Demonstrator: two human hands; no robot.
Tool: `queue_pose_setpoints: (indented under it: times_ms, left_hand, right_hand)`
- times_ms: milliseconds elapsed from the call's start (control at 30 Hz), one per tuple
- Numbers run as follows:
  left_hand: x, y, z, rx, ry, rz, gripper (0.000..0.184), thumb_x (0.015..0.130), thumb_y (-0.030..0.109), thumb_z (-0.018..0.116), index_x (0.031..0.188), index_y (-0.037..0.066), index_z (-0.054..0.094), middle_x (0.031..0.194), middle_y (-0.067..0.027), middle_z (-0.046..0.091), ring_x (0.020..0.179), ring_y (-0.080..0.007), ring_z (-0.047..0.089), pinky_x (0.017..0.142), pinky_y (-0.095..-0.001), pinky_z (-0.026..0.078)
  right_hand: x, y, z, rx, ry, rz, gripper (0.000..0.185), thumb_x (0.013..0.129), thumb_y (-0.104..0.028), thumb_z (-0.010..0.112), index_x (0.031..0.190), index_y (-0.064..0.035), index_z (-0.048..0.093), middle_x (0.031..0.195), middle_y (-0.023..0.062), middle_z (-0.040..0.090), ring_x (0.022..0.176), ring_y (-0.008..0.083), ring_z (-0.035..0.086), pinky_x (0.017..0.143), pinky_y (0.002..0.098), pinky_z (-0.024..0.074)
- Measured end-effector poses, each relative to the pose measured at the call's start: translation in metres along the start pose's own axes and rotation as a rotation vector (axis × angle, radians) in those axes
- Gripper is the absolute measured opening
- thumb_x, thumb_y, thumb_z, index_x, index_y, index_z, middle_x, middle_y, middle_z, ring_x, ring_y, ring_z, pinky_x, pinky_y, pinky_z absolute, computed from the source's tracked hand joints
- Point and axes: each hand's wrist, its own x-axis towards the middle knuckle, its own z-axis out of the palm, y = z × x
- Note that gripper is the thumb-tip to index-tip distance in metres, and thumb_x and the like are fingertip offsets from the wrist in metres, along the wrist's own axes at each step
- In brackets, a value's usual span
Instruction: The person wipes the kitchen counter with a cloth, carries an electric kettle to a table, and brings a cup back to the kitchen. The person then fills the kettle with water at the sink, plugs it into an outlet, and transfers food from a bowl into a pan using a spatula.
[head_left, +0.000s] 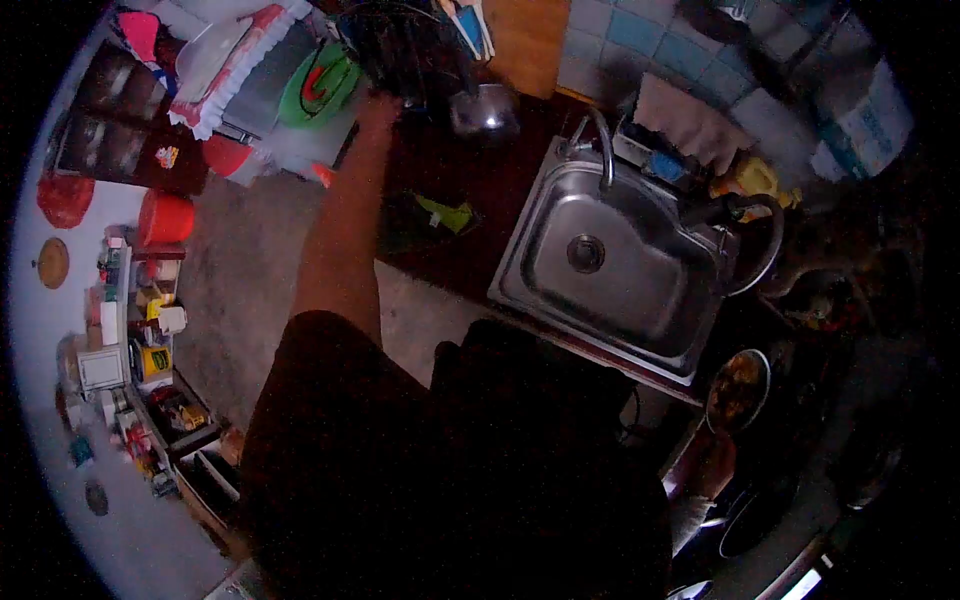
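My left arm reaches to the upper left, and my left hand (pixel 380 108) is at the edge of a dark, cluttered rack (pixel 400 50) on the counter. Its fingers are lost in shadow, so whether it holds anything cannot be made out. Left of the hand is a green plastic basket (pixel 318 85) with something red in it. A shiny metal pot (pixel 485 108) stands to the right of the hand. Closer to me, a bright green item (pixel 445 214), perhaps a bag or cloth, lies on the dark countertop (pixel 420 165). My right hand is out of view.
A steel sink (pixel 620 260) with a curved faucet (pixel 605 150) is set into the counter. On the right stands a bowl of food (pixel 738 390). A red bucket (pixel 167 217) and loaded shelves (pixel 155 330) line the left wall.
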Motion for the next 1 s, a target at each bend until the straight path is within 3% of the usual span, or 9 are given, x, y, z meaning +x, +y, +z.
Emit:
queue_pose_setpoints:
  times_ms: [100,133,200,367,467,767,867,933,1000]
  left_hand:
    - [0.022,-0.010,0.012,-1.090,0.045,-0.676,0.035,0.079,0.032,0.063,0.103,0.006,0.062,0.086,-0.0110,0.065,0.074,-0.0279,0.063,0.062,-0.0409,0.051]
    - [0.027,-0.011,0.004,-0.859,-0.028,-0.544,0.038,0.080,0.034,0.060,0.106,0.006,0.061,0.090,-0.0122,0.064,0.078,-0.0294,0.062,0.065,-0.0422,0.050]
    - [0.038,-0.015,-0.016,-0.397,-0.161,-0.274,0.043,0.082,0.038,0.055,0.111,0.006,0.058,0.097,-0.0146,0.063,0.085,-0.0325,0.061,0.071,-0.0447,0.049]
    - [0.035,-0.022,-0.036,-0.348,-0.205,-0.253,0.044,0.085,0.036,0.054,0.115,0.004,0.056,0.103,-0.0164,0.060,0.087,-0.0320,0.061,0.072,-0.0423,0.050]
    - [0.013,-0.033,-0.037,-0.357,-0.233,-0.254,0.044,0.087,0.035,0.053,0.117,0.003,0.054,0.107,-0.0175,0.059,0.088,-0.0316,0.061,0.072,-0.0408,0.050]
    - [-0.004,-0.009,-0.163,-0.497,-0.177,-0.373,0.045,0.092,0.032,0.050,0.124,0.000,0.050,0.118,-0.0208,0.054,0.092,-0.0306,0.061,0.074,-0.0363,0.051]
    - [0.014,0.094,-0.287,-0.787,-0.341,-0.460,0.044,0.091,0.031,0.053,0.121,-0.001,0.053,0.117,-0.0216,0.054,0.096,-0.0306,0.060,0.078,-0.0363,0.050]
    - [0.027,0.185,-0.321,-0.587,0.107,-0.349,0.040,0.091,0.026,0.055,0.121,0.000,0.053,0.117,-0.0206,0.056,0.102,-0.0295,0.057,0.086,-0.0358,0.045]
    - [0.042,0.268,-0.384,-0.833,-0.039,-0.151,0.039,0.092,0.024,0.054,0.122,-0.001,0.052,0.119,-0.0195,0.055,0.104,-0.0295,0.056,0.088,-0.0359,0.043]
  right_hand:
    - [-0.002,0.018,0.003,-0.074,-0.002,-0.054,0.030,0.091,-0.018,0.051,0.114,-0.0007,0.057,0.108,0.0090,0.061,0.095,0.0163,0.056,0.083,0.0286,0.0445]
    - [-0.004,0.024,0.004,-0.123,0.001,-0.076,0.030,0.091,-0.019,0.051,0.114,-0.0005,0.057,0.107,0.0092,0.061,0.095,0.0162,0.056,0.082,0.0284,0.0449]
    - [-0.011,0.032,0.008,0.655,-0.044,0.153,0.031,0.090,-0.020,0.053,0.113,0.0000,0.057,0.109,0.0105,0.061,0.092,0.0156,0.057,0.079,0.0274,0.0466]
    - [-0.006,0.043,0.019,0.339,-0.015,0.121,0.032,0.089,-0.019,0.054,0.114,0.0006,0.057,0.112,0.0116,0.060,0.093,0.0165,0.058,0.078,0.0274,0.0476]
    - [-0.016,-0.010,0.005,1.034,-0.064,0.427,0.034,0.088,-0.021,0.057,0.115,0.0009,0.057,0.117,0.0117,0.058,0.099,0.0185,0.057,0.083,0.0291,0.0458]
    - [-0.039,-0.022,0.027,0.889,0.177,0.385,0.023,0.089,-0.009,0.051,0.110,-0.0009,0.057,0.084,0.0052,0.063,0.072,0.0125,0.060,0.067,0.0260,0.0494]
    - [-0.049,-0.027,0.028,0.455,0.126,0.285,0.023,0.090,-0.011,0.050,0.110,-0.0020,0.057,0.080,0.0041,0.062,0.070,0.0114,0.059,0.067,0.0257,0.0485]
    - [-0.055,-0.009,0.031,0.311,0.138,0.152,0.022,0.091,-0.013,0.050,0.109,-0.0029,0.057,0.080,0.0047,0.063,0.071,0.0113,0.059,0.067,0.0259,0.0487]
    - [-0.065,-0.012,0.019,0.298,0.151,0.146,0.021,0.091,-0.014,0.051,0.109,-0.0035,0.058,0.080,0.0051,0.063,0.071,0.0114,0.059,0.068,0.0260,0.0488]
